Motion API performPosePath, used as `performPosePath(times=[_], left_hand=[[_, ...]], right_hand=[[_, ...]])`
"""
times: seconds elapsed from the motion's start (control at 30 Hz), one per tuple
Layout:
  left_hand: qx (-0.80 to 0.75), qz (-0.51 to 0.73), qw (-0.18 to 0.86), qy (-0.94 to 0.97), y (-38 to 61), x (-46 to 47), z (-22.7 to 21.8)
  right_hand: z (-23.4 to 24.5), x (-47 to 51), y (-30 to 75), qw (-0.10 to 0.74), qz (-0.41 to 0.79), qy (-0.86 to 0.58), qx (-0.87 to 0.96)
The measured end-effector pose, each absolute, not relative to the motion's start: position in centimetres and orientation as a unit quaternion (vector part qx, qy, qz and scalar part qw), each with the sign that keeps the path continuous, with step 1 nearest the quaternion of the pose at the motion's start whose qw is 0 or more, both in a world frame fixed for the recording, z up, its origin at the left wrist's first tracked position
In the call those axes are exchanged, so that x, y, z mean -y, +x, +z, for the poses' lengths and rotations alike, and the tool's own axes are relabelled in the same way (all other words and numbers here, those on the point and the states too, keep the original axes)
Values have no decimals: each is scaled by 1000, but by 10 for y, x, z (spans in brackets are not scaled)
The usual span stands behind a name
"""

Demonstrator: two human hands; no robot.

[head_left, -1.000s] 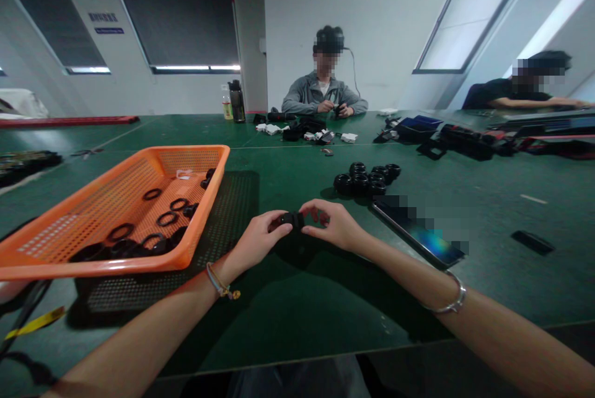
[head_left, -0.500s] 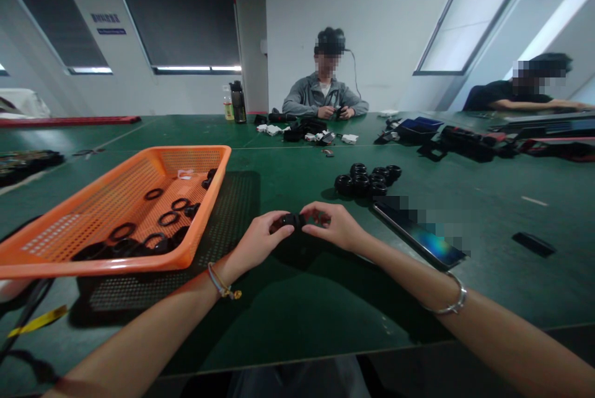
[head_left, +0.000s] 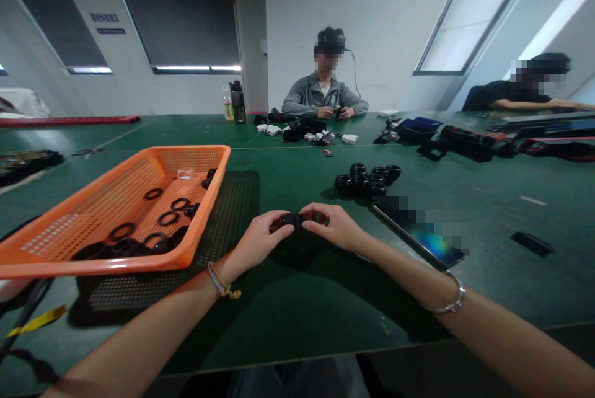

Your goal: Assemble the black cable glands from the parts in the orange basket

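Note:
Both of my hands meet over the green table [head_left: 297, 299] and pinch one small black round part [head_left: 292, 220] between them. My left hand [head_left: 258, 238] grips its left side with thumb and fingers closed. My right hand [head_left: 332, 226] holds its right side, fingers curled round it. A cluster of several similar black round parts [head_left: 367, 178] sits on the table just beyond my right hand. To my left stands an orange mesh basket [head_left: 204, 206] with several black rings [head_left: 167, 218] lying in it.
A phone [head_left: 418, 234] lies on the table right of my hands, a small black piece [head_left: 532, 243] farther right. Across the table a person in a grey jacket [head_left: 324, 95] handles parts; another person [head_left: 520, 91] sits at the far right. Bottles [head_left: 235, 102] and assorted dark gear line the far side.
My hands have barely shifted; the fingers of both hands have closed in slightly round the black part.

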State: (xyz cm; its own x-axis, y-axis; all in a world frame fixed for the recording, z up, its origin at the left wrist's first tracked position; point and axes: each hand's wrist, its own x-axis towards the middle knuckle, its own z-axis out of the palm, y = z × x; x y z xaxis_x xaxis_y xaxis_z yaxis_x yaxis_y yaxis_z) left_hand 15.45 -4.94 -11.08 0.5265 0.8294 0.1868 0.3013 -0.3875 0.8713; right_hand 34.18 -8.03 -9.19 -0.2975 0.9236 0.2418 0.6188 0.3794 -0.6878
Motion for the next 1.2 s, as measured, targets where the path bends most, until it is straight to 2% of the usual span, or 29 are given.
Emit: performPosePath(times=[0.3, 1.2], left_hand=[[-352, 338, 471, 735, 155, 44, -115], [-353, 332, 477, 733, 155, 47, -112]], right_hand=[[-97, 77, 350, 368, 223, -455, 780], [-95, 78, 345, 346, 204, -478, 781]])
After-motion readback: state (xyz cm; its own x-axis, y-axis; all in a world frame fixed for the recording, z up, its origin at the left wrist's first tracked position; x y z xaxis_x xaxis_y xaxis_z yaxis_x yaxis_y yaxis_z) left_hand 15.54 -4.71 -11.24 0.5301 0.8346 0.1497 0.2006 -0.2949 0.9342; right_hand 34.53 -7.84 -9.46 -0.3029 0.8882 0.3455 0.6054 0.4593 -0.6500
